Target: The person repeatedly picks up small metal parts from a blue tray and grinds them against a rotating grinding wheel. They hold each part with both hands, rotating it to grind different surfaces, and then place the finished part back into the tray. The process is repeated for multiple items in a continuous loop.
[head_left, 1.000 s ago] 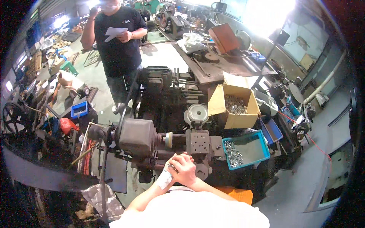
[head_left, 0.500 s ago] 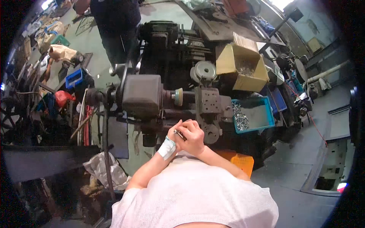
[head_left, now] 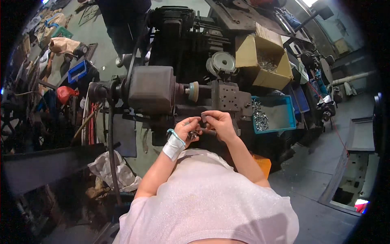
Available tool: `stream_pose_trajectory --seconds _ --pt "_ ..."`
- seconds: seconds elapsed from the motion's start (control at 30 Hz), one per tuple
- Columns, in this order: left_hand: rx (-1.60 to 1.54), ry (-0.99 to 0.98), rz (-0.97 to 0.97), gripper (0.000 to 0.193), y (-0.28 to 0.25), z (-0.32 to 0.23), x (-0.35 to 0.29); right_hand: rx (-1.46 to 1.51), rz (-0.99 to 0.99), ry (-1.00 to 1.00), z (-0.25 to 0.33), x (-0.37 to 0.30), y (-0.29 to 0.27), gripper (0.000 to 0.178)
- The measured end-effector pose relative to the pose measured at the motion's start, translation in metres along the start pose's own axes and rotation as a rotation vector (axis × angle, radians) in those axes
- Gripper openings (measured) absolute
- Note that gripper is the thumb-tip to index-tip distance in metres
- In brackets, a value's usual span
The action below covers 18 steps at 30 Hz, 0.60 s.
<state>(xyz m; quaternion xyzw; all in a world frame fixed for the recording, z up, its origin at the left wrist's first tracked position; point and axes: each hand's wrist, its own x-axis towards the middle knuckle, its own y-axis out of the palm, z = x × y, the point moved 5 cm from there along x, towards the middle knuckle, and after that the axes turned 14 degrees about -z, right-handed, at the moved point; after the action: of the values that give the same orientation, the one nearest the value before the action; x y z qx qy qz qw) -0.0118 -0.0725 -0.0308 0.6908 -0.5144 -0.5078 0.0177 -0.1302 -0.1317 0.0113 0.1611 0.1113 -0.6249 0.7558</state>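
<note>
My left hand [head_left: 186, 129], with a white wrap and a light blue band at its wrist, is curled around several small shiny metal parts [head_left: 193, 134]. Close beside it, my right hand [head_left: 222, 125] pinches a small grey metal piece [head_left: 204, 117] between thumb and fingertips. Both hands are in front of a dark lathe-like machine with a grey housing [head_left: 151, 89]. From its spindle sticks out a round wheel with a pale rim [head_left: 194, 92]. A block with holes [head_left: 228, 97] stands to the right of the wheel.
Right of the machine lie a blue tray [head_left: 293, 118] with small shiny metal parts [head_left: 260, 116] and an open cardboard box [head_left: 248, 53]. A dark upright pole [head_left: 112, 162] rises at left. A person in dark clothes [head_left: 124, 28] stands beyond the machine. An orange container [head_left: 262, 164] is by my right forearm.
My hands were together over a small metal part; now they are apart, further forward. My right hand holds a small piece up, and several parts show in my left palm.
</note>
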Motion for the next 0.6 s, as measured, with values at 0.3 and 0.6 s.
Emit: stream_pose_trajectory --seconds 0.3,0.6 --pt "0.317 0.329 -0.103 0.02 0.008 -0.015 0.004 -0.468 -0.021 -0.37 0.025 0.008 0.005 0.013" --pt "0.462 0.442 -0.243 0.018 0.016 -0.024 0.014 -0.118 -0.123 -0.101 -0.013 0.037 -0.006 0.013"
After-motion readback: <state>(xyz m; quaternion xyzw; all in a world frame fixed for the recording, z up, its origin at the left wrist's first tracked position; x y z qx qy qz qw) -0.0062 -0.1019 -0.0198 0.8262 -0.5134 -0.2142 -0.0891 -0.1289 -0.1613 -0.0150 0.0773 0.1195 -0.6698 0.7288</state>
